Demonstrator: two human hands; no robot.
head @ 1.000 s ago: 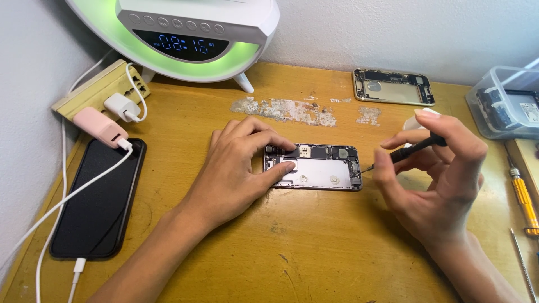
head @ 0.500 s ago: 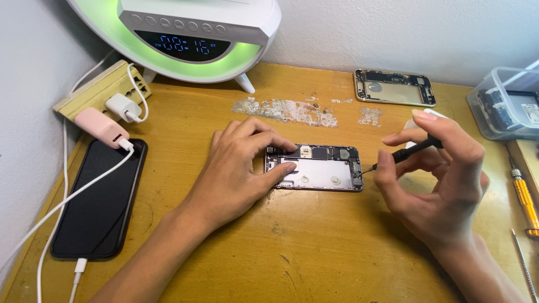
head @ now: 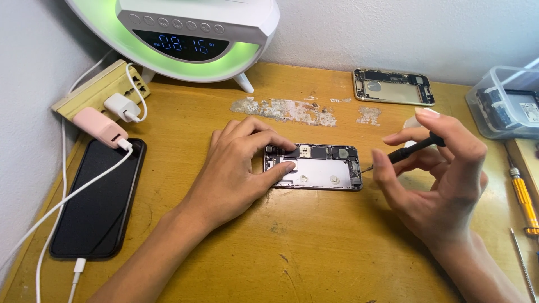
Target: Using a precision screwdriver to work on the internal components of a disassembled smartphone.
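The wooden desk [head: 314,247] spreads under both my hands. Far beyond my left hand [head: 238,168] stands the white clock lamp with a green glow [head: 191,33], and well out to that hand's outer side lies a black phone [head: 95,202] on a white charging cable [head: 62,205], near a pink charger [head: 101,126] and a white one [head: 120,105] plugged into a yellowish power strip [head: 90,90]. A clear plastic box [head: 505,104] sits beyond my right hand [head: 443,179], a second stripped phone frame [head: 393,87] above it, a yellow-handled screwdriver [head: 522,196] just outside it. Between my hands lies the opened phone chassis [head: 314,167]; my left hand rests spread, fingertips pressing its near end flat. My right thumb and fingers pinch a black screwdriver [head: 410,150], its tip at the chassis's far edge.
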